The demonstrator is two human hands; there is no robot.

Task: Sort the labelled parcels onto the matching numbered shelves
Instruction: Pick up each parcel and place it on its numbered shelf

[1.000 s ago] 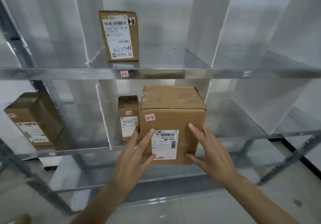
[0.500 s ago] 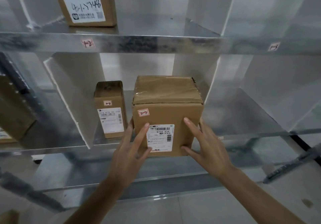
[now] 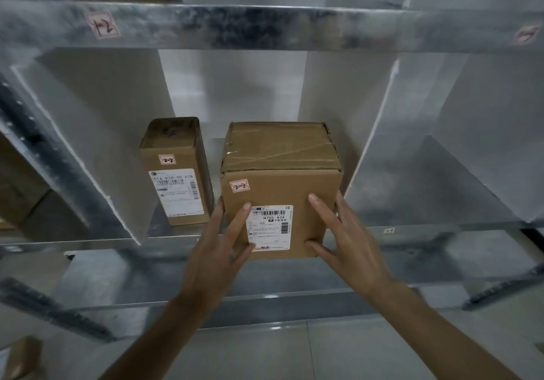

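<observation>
A metal shelf rack [image 3: 265,26] fills the view, split by upright dividers [image 3: 88,155]. In its middle bay the large parcel [image 3: 282,173], tagged 2-2, sits at the shelf's front edge. Just left, apart from it, stands a narrow parcel [image 3: 173,170], also tagged 2-2. The left hand [image 3: 217,250] and right hand [image 3: 350,241] press straight, spread fingers against the large parcel's front face.
</observation>
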